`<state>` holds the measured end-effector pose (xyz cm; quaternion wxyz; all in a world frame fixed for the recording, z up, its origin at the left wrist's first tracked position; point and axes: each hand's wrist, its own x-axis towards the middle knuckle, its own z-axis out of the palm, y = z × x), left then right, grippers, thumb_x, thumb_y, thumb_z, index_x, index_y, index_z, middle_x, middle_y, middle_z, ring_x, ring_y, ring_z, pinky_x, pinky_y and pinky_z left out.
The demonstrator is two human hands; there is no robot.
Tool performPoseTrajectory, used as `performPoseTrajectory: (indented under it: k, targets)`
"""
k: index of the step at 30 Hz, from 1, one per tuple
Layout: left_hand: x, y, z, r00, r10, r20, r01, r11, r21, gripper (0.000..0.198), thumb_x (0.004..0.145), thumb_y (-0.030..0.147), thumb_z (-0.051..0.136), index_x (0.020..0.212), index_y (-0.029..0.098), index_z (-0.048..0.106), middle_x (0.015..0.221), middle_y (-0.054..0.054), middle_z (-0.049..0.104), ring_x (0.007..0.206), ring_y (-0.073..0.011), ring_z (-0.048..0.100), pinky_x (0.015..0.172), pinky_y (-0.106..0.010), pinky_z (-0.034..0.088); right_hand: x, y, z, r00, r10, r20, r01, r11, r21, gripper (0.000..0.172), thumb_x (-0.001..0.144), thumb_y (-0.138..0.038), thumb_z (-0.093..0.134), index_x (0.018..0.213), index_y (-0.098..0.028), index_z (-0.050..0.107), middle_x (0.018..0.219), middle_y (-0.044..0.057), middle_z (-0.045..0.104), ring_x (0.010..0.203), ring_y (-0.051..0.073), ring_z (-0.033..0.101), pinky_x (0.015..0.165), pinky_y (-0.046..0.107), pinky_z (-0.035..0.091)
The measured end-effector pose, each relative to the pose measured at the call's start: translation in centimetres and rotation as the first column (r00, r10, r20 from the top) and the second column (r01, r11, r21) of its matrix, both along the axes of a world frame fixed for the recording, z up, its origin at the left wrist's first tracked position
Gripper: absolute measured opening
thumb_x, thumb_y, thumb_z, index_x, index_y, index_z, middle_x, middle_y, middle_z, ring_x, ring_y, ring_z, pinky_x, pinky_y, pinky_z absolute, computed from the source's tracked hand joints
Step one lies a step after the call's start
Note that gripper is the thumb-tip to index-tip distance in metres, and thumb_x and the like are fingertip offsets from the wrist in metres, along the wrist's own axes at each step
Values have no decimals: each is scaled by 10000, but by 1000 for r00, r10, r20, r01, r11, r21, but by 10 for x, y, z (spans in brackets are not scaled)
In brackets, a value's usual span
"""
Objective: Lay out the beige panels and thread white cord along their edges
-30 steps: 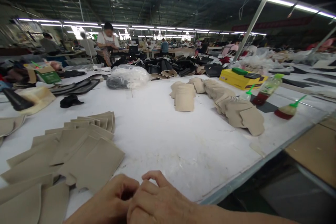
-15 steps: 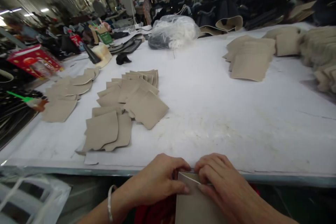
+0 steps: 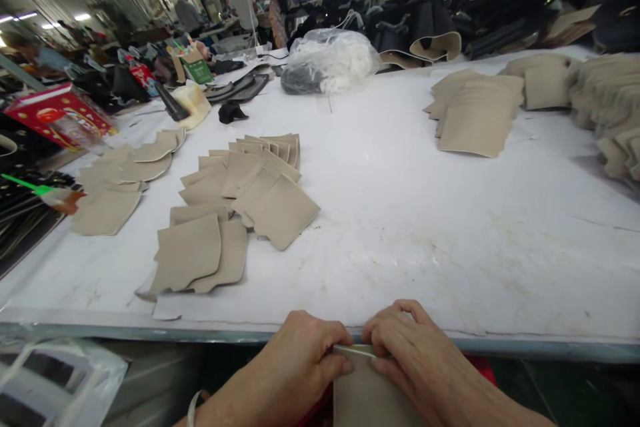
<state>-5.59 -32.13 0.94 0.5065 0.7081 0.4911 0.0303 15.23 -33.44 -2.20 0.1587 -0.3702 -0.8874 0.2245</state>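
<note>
A beige leather-like piece [image 3: 370, 393] hangs at the near edge of the white-covered table, held between both hands. My left hand [image 3: 305, 360] pinches its upper left edge, thumb in front and fingers behind. On the upper right edge, my right hand [image 3: 415, 353] is closed with its thumb pressed to the front face. A pale strip of the piece's edge shows between the two thumbs. The lower part of the piece runs out of view. Beyond my left hand lie overlapping beige pieces [image 3: 285, 210] and a smaller group of them [image 3: 187, 250].
More beige pieces lie at far left [image 3: 107, 207] and far right [image 3: 477, 120], with a thick pile [image 3: 607, 97] at the right edge. A clear plastic bag [image 3: 335, 60], dark bags [image 3: 435, 27] and a red box [image 3: 60, 117] stand farther back. People work beyond the table.
The gap at the piece's top edge has narrowed between my fingers. Both hands sit slightly lower in view, and my left hand is a little further left.
</note>
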Motion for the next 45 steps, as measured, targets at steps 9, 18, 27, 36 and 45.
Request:
performPoseTrajectory:
  k: [9,18,27,36,45]
  targets:
    - [3,-3,-6,1000,-2,-20,1,1000,-23,196,828,209,522,809,160,711,734,-27,690,677,-127,578,603,-218,341,4,-2,-2,999,36,2,-36,999,19,271,866,-11,363,805,-197,549,794,31,620,742,215,563,763,364,405]
    - [4,-2,-4,999,9,45,-7,999,-53,191,824,203,520,757,163,694,655,24,616,634,-92,531,584,-194,323,6,1,-2,997,61,37,-61,998,-3,272,855,-13,377,703,-196,508,765,22,592,714,191,529,732,344,392]
    - [11,5,4,997,13,79,-9,999,-51,273,732,75,488,815,191,720,698,31,644,646,-94,519,606,-203,328,5,7,9,1000,19,-15,-20,1000,-19,245,854,-25,360,732,-203,477,735,19,578,675,181,526,707,328,394]
    - [22,5,-7,992,-59,111,48,994,99,159,827,112,560,737,169,677,738,0,644,745,-122,565,676,-219,348,9,5,10,997,27,-78,-34,996,-82,260,882,-32,351,725,-204,467,742,20,576,701,175,523,740,353,420]
    - [20,7,-8,974,-158,162,135,980,148,203,881,119,496,871,194,685,770,1,628,779,-122,543,692,-222,350,29,11,22,998,-49,-49,21,890,-455,110,891,-104,554,928,-208,549,909,13,595,906,197,519,834,355,409]
